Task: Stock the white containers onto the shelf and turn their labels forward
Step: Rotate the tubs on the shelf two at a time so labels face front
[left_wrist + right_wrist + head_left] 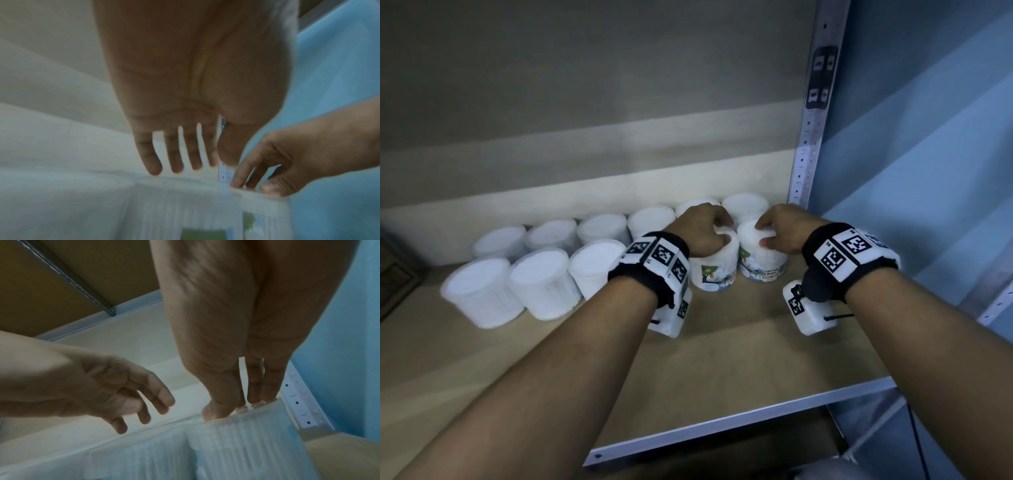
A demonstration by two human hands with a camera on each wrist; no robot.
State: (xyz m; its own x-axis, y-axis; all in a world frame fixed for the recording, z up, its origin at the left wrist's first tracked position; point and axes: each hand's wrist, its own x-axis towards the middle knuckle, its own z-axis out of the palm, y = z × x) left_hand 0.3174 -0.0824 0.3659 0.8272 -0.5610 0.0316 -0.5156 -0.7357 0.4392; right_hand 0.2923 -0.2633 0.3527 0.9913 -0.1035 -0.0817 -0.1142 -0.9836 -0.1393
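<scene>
Shelf [722, 359], front row, right end: two white containers stand upright and touching, just ahead of both wrists. Left hand [702, 228] sits over the left container [717, 270], fingers hanging loosely spread above its lid; contact unclear. Right hand [782, 229] pinches the lid rim of the right container [763, 260] with curled fingertips and thumb. Both printed labels face roughly forward. Long axes vertical, so any turn is about that axis; each hand is nearest its own tub. Remaining containers [541, 284] to the left show no labels.
</scene>
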